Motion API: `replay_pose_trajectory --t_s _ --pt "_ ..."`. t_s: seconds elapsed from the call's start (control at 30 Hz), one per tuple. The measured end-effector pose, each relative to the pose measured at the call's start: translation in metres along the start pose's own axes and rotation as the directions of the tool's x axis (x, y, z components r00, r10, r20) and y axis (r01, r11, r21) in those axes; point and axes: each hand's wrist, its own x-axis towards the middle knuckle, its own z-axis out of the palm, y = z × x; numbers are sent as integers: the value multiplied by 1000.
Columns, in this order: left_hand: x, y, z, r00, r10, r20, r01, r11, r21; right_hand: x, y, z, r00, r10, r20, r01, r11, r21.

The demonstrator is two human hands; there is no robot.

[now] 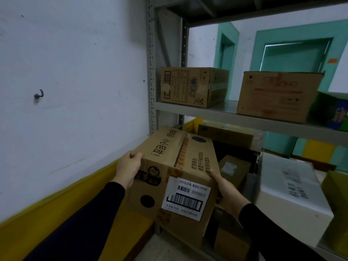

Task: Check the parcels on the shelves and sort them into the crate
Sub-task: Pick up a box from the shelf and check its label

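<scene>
We hold a cardboard box [175, 174] at the near left end of the shelves [244, 119].

Our left hand [130, 168] curls over its top left edge; our right hand [227, 193] lies flat against its right side. It looks stiff and fairly heavy, so a hand underneath seems wise. We see no crate.

Both arms reach forward from the near edge, each in a dark long sleeve down to the wrist. The left hand [129, 169] sits at mid-height, left of centre, back of the hand toward the camera, fingers curled over at the knuckles and gripping. The right hand [227, 191] sits slightly lower and nearer, right of centre, palm turned inward, index finger extended straight toward the far left, the remaining fingers hidden from view. The two hands are well apart, wrists roughly straight.
</scene>
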Motion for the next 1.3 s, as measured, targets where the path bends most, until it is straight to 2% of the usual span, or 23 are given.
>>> replay_pose_trajectory --t_s 0.13,0.37,0.57,0.73,1.1,1.3 --pt "37 -2 17 999 11 53 -11 1000 -9 31 -6 3 1000 -21 -17 22 999 41" --pt "173 -21 66 981 -2 195 9 999 -31 136 -24 31 989 4 -149 23 983 183" --pt "306 -39 109 930 -131 344 146 989 -19 238 -40 66 967 27 -253 47 958 283" --pt "394 -64 153 875 -243 419 261 965 14 322 -41 67 939 77 -335 32 950 310" --pt "471 -147 205 809 -358 466 384 922 42 423 -1 57 924 100 -370 -11 972 234" --pt "474 -183 210 789 -414 454 424 902 85 437 27 67 925 123 -359 -10 954 300"
